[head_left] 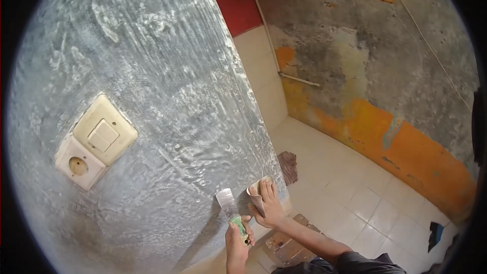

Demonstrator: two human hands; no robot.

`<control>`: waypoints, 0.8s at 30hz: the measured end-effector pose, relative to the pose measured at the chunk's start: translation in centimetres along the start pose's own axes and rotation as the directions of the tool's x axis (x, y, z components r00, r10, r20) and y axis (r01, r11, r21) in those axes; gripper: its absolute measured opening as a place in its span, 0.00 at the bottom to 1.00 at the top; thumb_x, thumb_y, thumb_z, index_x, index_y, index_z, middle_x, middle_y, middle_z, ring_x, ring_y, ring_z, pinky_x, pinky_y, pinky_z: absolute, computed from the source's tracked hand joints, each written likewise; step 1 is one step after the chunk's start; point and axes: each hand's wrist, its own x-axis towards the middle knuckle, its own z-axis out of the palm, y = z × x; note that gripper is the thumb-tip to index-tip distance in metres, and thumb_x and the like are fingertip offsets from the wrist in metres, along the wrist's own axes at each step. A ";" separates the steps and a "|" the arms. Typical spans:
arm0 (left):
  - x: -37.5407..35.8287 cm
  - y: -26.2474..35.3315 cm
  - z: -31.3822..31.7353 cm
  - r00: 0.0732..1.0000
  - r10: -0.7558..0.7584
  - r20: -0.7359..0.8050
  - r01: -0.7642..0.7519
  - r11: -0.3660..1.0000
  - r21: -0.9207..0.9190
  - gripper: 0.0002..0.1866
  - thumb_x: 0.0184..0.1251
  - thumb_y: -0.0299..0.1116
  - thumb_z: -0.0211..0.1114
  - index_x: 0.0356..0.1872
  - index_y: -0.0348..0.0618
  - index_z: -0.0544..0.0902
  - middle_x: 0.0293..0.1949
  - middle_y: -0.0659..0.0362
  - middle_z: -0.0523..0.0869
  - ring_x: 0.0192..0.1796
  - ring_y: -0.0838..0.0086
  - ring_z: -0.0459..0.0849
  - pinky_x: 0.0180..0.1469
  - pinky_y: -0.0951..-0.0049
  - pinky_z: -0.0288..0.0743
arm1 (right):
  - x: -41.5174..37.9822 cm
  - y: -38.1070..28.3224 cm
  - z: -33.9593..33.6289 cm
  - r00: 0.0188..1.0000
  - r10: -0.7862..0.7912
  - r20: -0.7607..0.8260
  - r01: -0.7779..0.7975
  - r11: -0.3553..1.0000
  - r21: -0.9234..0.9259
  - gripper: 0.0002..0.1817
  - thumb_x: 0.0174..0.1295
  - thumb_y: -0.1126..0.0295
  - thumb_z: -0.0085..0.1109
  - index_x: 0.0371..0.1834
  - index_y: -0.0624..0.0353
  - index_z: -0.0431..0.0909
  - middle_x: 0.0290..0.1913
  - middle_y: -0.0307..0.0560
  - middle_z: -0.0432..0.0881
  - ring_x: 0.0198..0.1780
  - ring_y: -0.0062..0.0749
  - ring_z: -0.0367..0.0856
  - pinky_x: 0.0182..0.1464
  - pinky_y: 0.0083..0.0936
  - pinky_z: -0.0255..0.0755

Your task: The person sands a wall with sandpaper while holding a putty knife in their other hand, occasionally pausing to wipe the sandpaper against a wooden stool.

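My left hand [237, 237] is closed around the green handle of a putty knife [227, 202], whose metal blade points up along the grey wall [167, 122]. To its right, my right hand [268, 208] presses a folded beige sheet that looks like sandpaper [257, 201] against the wall close to its vertical edge. The sheet curls away at its left side, and the fingers lie over its top. Rough whitish streaks cover the grey wall surface.
A light switch [105, 133] and a wall socket [79, 165] sit on the wall at left. Below my right arm is a stained wooden stool or board [291, 243]. A dark reddish cloth [288, 167] lies on the tiled floor [350, 193]. A patchy grey-orange wall [416, 157] stands beyond.
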 end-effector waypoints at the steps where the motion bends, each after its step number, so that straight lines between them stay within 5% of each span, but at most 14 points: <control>1: 0.0 0.0 0.4 1.000 0.023 -0.019 -0.022 1.000 0.018 0.29 0.76 0.55 0.44 0.52 0.33 0.73 0.25 0.62 0.72 0.23 0.77 0.72 0.23 0.76 0.67 | 0.6 0.7 -0.3 0.995 -0.084 -0.048 0.080 0.995 -0.067 0.38 0.61 0.61 0.56 0.74 0.54 0.53 0.71 0.79 0.47 0.73 0.74 0.43 0.68 0.69 0.39; 3: -0.3 0.1 1.0 0.997 0.049 -0.065 -0.047 0.998 0.030 0.29 0.76 0.54 0.44 0.52 0.32 0.73 0.25 0.62 0.73 0.22 0.78 0.73 0.22 0.77 0.67 | 6.1 -0.9 -4.5 0.965 -0.199 -0.172 0.168 0.970 -0.178 0.33 0.61 0.62 0.58 0.70 0.53 0.61 0.68 0.74 0.57 0.68 0.68 0.57 0.62 0.70 0.48; 5: 0.0 0.6 1.5 0.988 0.130 -0.084 -0.116 0.982 0.148 0.28 0.77 0.52 0.43 0.52 0.31 0.74 0.23 0.62 0.73 0.20 0.78 0.72 0.21 0.78 0.67 | 11.7 -3.7 -8.8 0.936 -0.268 -0.229 0.211 0.946 -0.248 0.33 0.60 0.62 0.59 0.70 0.53 0.63 0.68 0.73 0.58 0.67 0.67 0.58 0.60 0.70 0.50; 8: 0.1 1.6 2.1 0.964 0.241 -0.113 -0.206 0.945 0.255 0.26 0.79 0.49 0.42 0.52 0.32 0.74 0.23 0.61 0.74 0.20 0.79 0.72 0.21 0.79 0.67 | 13.7 -5.5 -9.3 0.905 -0.293 -0.307 0.216 0.941 -0.260 0.32 0.60 0.62 0.58 0.69 0.53 0.63 0.67 0.73 0.58 0.67 0.66 0.59 0.59 0.69 0.52; 12: 0.3 2.1 2.5 0.933 0.327 -0.151 -0.271 0.913 0.306 0.23 0.79 0.45 0.42 0.52 0.33 0.74 0.23 0.61 0.75 0.20 0.80 0.72 0.22 0.79 0.67 | 4.4 -1.9 -0.8 0.967 -0.224 -0.121 0.204 0.966 -0.156 0.32 0.57 0.60 0.61 0.67 0.52 0.67 0.68 0.71 0.59 0.69 0.65 0.57 0.60 0.70 0.49; 15: 0.3 2.0 2.6 0.917 0.372 -0.144 -0.312 0.894 0.322 0.22 0.79 0.44 0.42 0.52 0.34 0.74 0.24 0.61 0.76 0.20 0.80 0.73 0.22 0.79 0.68 | 6.8 -2.7 -2.4 0.963 -0.241 -0.124 0.226 0.966 -0.122 0.35 0.58 0.62 0.59 0.70 0.58 0.61 0.71 0.79 0.50 0.72 0.76 0.44 0.64 0.75 0.36; 21: 0.5 3.5 4.3 0.856 0.495 -0.146 -0.434 0.844 0.316 0.22 0.79 0.44 0.42 0.53 0.34 0.74 0.26 0.60 0.77 0.23 0.78 0.75 0.25 0.77 0.69 | 14.1 -6.1 -6.6 0.911 -0.306 -0.276 0.243 0.940 -0.238 0.38 0.58 0.56 0.58 0.72 0.58 0.59 0.71 0.82 0.47 0.71 0.80 0.43 0.64 0.76 0.31; 24: 0.9 4.4 5.6 0.787 0.609 -0.100 -0.557 0.771 0.309 0.22 0.79 0.44 0.42 0.51 0.34 0.75 0.31 0.58 0.79 0.29 0.76 0.77 0.32 0.76 0.72 | 11.2 -5.9 -4.7 0.923 -0.277 -0.268 0.238 0.957 -0.167 0.37 0.56 0.54 0.61 0.70 0.52 0.65 0.70 0.74 0.56 0.71 0.68 0.52 0.64 0.73 0.38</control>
